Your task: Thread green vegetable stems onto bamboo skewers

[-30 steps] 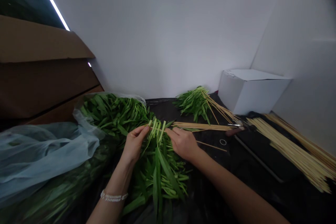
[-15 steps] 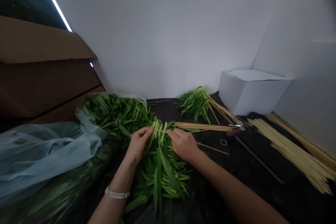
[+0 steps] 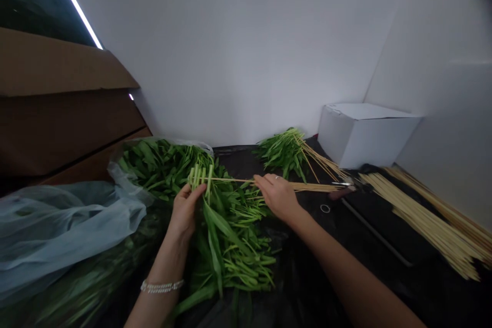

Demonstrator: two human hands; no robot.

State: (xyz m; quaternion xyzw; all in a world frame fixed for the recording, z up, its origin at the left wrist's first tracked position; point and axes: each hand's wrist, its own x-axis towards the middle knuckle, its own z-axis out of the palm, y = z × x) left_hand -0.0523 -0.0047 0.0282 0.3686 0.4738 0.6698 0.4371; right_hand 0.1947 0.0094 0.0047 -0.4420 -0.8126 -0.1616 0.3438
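My left hand [image 3: 186, 210], with a beaded bracelet at its wrist, pinches several cut green stems [image 3: 198, 175] that look like water spinach. Their long leaves [image 3: 215, 230] hang down over a heap of the same greens [image 3: 246, 264]. A thin bamboo skewer [image 3: 232, 180] runs sideways across the row of stems, apparently through them. The skewer's right part is in the closed fingers of my right hand [image 3: 279, 195], which wears a ring. Its far end is hidden under that hand.
Greens fill a clear plastic bag [image 3: 126, 205] on the left, beside a cardboard box [image 3: 65, 128]. Behind lies a skewered bunch [image 3: 282, 148]. To the right are scissors [image 3: 342, 190], a metal ring [image 3: 325, 208], bundled bamboo sticks [image 3: 418, 220] and a white box [image 3: 369, 136].
My left hand has moved left with the stems, while my right hand has shifted slightly right along the skewer. A longer stretch of bare skewer now shows between the hands.
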